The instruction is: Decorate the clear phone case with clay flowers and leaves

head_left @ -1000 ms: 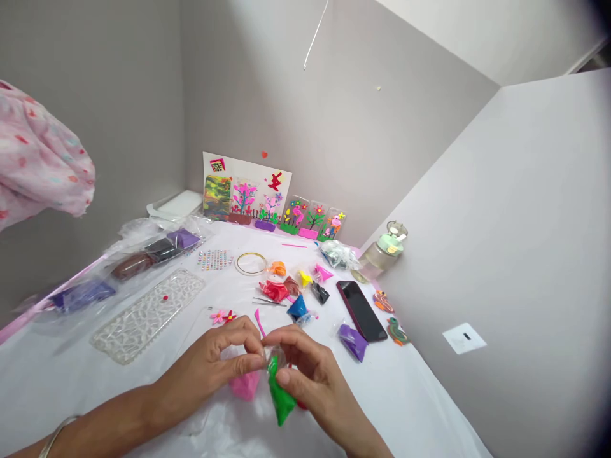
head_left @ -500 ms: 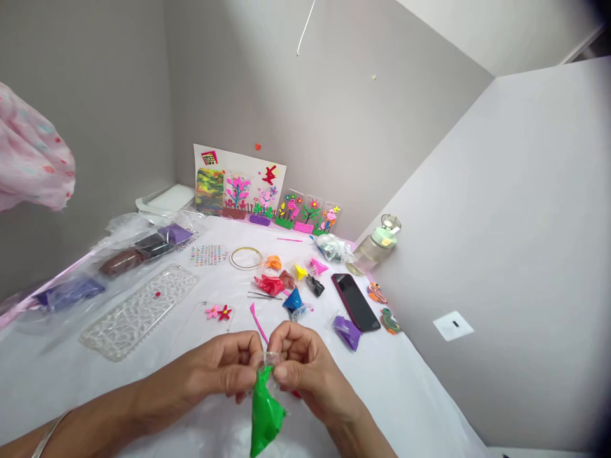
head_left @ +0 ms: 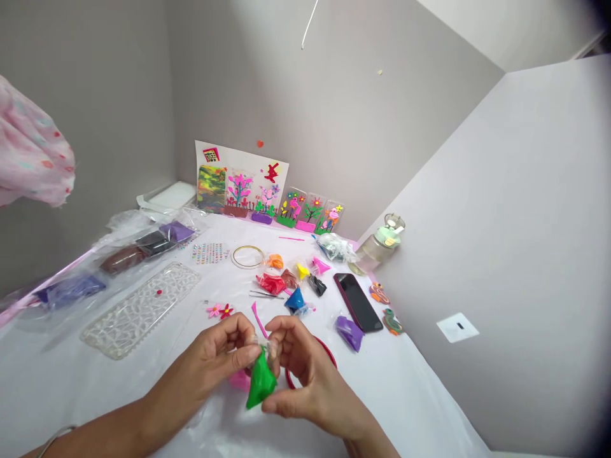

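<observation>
A small clear bag of green clay (head_left: 261, 381) hangs just above the table, its gathered top pinched by my left hand (head_left: 224, 356). My right hand (head_left: 305, 375) closes on the same bag from the right, with fingers at its top and the thumb by its lower side. Beneath my hands a pink piece (head_left: 239, 380) shows partly, and a red ring (head_left: 326, 349) is partly hidden behind my right hand. Just beyond them lie a pink strip (head_left: 259, 320) and two small clay flowers (head_left: 220, 311).
Bagged clay pieces, including a blue one (head_left: 294, 300) and a purple one (head_left: 349, 333), lie near a phone (head_left: 358, 303). A patterned clear tray (head_left: 140, 312) is at left. A bottle (head_left: 377, 248) and decorated panels (head_left: 238, 194) stand at the back.
The green bag has risen and tilted. My right thumb has moved down from its top to its lower side. The red ring and the pink piece now show more.
</observation>
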Demonstrator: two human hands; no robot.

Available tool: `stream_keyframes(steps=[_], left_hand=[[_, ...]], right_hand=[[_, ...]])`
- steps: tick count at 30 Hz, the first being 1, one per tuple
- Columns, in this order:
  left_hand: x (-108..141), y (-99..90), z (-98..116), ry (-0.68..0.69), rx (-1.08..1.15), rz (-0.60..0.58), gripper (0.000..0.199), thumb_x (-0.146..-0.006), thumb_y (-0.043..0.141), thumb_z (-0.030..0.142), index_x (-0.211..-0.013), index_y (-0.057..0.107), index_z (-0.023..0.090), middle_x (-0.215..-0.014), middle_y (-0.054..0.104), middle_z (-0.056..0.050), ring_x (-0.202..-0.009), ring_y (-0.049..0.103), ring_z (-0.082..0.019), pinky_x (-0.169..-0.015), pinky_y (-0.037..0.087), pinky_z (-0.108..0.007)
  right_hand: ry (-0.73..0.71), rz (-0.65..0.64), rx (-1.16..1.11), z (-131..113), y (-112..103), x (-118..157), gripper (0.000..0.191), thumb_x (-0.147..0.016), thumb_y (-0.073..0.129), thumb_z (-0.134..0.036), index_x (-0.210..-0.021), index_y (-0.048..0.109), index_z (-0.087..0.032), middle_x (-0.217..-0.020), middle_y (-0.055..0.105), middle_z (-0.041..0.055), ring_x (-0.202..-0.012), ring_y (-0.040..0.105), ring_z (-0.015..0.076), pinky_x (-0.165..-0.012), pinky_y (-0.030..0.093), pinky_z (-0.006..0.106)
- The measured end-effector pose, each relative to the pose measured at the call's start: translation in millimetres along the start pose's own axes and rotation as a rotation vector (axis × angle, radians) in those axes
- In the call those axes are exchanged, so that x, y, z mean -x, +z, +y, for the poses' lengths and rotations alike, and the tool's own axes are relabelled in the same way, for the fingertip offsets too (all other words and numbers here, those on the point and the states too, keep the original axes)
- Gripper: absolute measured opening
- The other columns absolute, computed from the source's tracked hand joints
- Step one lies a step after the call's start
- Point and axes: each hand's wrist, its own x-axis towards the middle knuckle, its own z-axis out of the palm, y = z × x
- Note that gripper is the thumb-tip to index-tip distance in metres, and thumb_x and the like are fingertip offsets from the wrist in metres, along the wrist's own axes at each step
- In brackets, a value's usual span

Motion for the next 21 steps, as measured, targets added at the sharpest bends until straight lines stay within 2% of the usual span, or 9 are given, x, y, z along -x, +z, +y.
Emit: stream_keyframes(steps=[4, 6, 10, 14, 18, 21], left_hand=[[1, 0.4, -12, 0.079, -0.036, 0.004, 0.047, -0.096, 0.08, 0.067, -0.093, 0.061, 0.024, -0.092, 0.064, 0.0, -0.086, 0.062, -0.02, -0.078, 0.051, -0.032], [2, 1.4, -16, 0.097, -0.03, 0.012, 0.046, -0.092, 0.085, 0.064, -0.093, 0.062, 0.024, -0.097, 0.063, -0.001, -0.087, 0.062, -0.02, -0.076, 0.053, -0.031], [5, 3.9, -13, 0.145, -0.188, 0.097, 0.043, -0.096, 0.08, 0.059, -0.08, 0.061, 0.024, -0.088, 0.061, 0.0, -0.084, 0.062, -0.02, -0.078, 0.057, -0.031], [6, 4.8, -7, 0.137, -0.297, 0.126, 0.043, -0.095, 0.08, 0.057, -0.074, 0.061, 0.024, -0.082, 0.061, 0.0, -0.082, 0.063, -0.021, -0.079, 0.058, -0.032], [8, 3.8, -10, 0.169, -0.35, 0.131, 0.046, -0.098, 0.075, 0.063, -0.076, 0.062, 0.024, -0.083, 0.063, -0.001, -0.08, 0.062, -0.021, -0.077, 0.054, -0.031], [9, 0.8, -13, 0.114, -0.282, 0.071, 0.052, -0.103, 0.066, 0.07, -0.081, 0.063, 0.023, -0.085, 0.064, -0.001, -0.081, 0.062, -0.021, -0.077, 0.055, -0.031]], right_hand=[[-0.065, 0.178, 0.134, -2, 3, 1, 0.049, -0.082, 0.098, -0.028, -0.115, 0.062, -0.025, -0.09, 0.06, -0.0042, -0.082, 0.055, 0.0156, -0.078, 0.047, 0.03], [-0.098, 0.229, 0.176, 0, 4, 0, 0.039, -0.084, 0.093, -0.028, -0.108, 0.062, -0.024, -0.087, 0.06, -0.0039, -0.079, 0.055, 0.0155, -0.075, 0.046, 0.03], [-0.223, 0.265, 0.301, 7, 9, 0, 0.026, -0.087, 0.083, -0.017, -0.099, 0.061, -0.024, -0.083, 0.059, -0.0043, -0.076, 0.056, 0.015, -0.074, 0.047, 0.029], [-0.371, 0.342, 0.412, 18, 13, -1, 0.021, -0.088, 0.074, -0.01, -0.094, 0.06, -0.025, -0.083, 0.061, -0.0042, -0.071, 0.056, 0.0132, -0.068, 0.047, 0.026], [-0.493, 0.421, 0.549, 28, 12, -2, 0.025, -0.087, 0.071, -0.005, -0.09, 0.056, -0.025, -0.083, 0.062, -0.004, -0.067, 0.054, 0.0124, -0.063, 0.046, 0.024], [-0.537, 0.425, 0.641, 28, 8, -3, 0.028, -0.089, 0.069, -0.003, -0.092, 0.054, -0.026, -0.082, 0.061, -0.0039, -0.067, 0.055, 0.0128, -0.061, 0.046, 0.023]])
